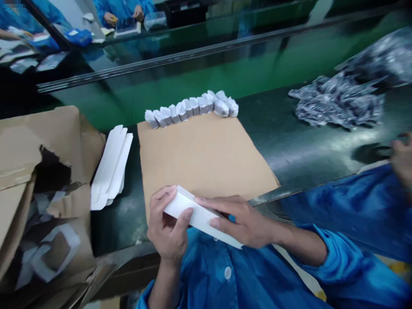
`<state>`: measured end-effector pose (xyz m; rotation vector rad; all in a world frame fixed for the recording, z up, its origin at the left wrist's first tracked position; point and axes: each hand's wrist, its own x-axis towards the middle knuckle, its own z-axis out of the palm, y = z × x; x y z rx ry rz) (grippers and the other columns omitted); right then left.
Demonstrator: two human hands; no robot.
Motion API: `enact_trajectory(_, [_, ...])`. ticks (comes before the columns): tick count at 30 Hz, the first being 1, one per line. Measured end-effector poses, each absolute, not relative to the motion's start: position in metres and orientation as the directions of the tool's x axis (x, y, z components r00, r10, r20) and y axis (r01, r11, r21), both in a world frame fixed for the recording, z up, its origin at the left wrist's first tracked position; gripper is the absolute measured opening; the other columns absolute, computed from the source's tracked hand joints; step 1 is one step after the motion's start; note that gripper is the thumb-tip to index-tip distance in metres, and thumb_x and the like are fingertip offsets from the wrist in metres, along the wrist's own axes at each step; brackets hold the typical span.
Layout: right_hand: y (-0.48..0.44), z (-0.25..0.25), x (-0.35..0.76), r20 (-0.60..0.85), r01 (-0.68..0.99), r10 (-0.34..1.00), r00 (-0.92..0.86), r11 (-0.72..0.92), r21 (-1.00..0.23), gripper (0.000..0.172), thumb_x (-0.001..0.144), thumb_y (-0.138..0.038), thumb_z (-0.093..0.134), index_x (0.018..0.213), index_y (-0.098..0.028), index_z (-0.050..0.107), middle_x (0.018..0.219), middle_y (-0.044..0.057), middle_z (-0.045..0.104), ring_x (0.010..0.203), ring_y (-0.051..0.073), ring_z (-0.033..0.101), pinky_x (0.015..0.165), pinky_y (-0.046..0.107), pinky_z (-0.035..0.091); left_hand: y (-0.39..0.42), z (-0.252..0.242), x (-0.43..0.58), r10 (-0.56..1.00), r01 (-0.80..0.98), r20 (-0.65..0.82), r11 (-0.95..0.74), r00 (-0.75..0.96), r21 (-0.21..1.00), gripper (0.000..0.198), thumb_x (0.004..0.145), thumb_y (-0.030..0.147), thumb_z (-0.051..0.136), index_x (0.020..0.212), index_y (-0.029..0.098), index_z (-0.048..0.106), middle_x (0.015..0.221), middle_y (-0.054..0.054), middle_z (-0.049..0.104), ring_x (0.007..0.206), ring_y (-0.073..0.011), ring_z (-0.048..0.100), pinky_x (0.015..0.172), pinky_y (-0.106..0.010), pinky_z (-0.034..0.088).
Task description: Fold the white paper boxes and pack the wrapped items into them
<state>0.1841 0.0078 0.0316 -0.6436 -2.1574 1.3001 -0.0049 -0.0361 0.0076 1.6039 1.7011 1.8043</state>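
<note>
Both my hands grip a long white paper box (196, 214) just above the near edge of a brown cardboard sheet (202, 159). My left hand (167, 227) wraps the box's left end, thumb on its front face. My right hand (240, 221) lies along its right part with fingers stretched over the top. Along the sheet's far edge runs a row of several small grey-white wrapped pieces (193, 107). A stack of flat white box blanks (111, 169) lies left of the sheet.
A torn brown carton (38, 171) with white scraps stands at the left. Crumpled silvery wrappers (341, 101) are heaped at the right on the dark green belt (305, 141). Another person's blue sleeve (363, 206) and hand (402, 161) reach in at the right. People in blue work at the far side.
</note>
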Motion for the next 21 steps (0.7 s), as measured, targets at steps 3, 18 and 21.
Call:
enact_trajectory(3, [0.062,0.04,0.185,-0.033,0.299,0.59,-0.807,0.36,-0.884,0.048,0.098,-0.039,0.053,0.144,-0.023,0.051,0.119,0.004,0.071,0.091,0.015,0.069,0.077,0.025,0.053,-0.024,-0.001,-0.023,0.783,0.562,0.364,-0.023,-0.504,0.827,0.039,0.079,0.039,0.074,0.113,0.021,0.067,0.108,-0.006,0.069,0.089,-0.0184,0.066,0.075,-0.031,0.054])
enact_trajectory(18, [0.229,0.027,0.171,0.064,0.898,0.918,-0.39,0.395,-0.193,0.038,0.093,-0.026,0.053,0.128,-0.011,0.057,0.114,0.015,0.068,0.097,0.025,0.063,0.078,0.033,0.045,-0.017,0.001,-0.041,0.856,0.867,0.188,-0.497,0.482,0.04,0.045,0.093,0.034,0.056,0.136,0.022,0.053,0.123,-0.012,0.065,0.11,-0.0301,0.061,0.093,-0.046,0.05])
enact_trajectory(21, [0.198,0.023,0.194,-0.072,0.745,0.804,-0.59,0.508,-0.433,0.029,0.09,-0.035,0.06,0.111,-0.016,0.068,0.099,0.006,0.071,0.086,0.019,0.064,0.075,0.029,0.045,-0.013,0.005,-0.033,0.929,0.947,0.183,-0.321,0.321,-0.033,0.049,0.092,0.043,0.056,0.132,0.015,0.057,0.11,-0.018,0.066,0.093,-0.0325,0.062,0.077,-0.044,0.053])
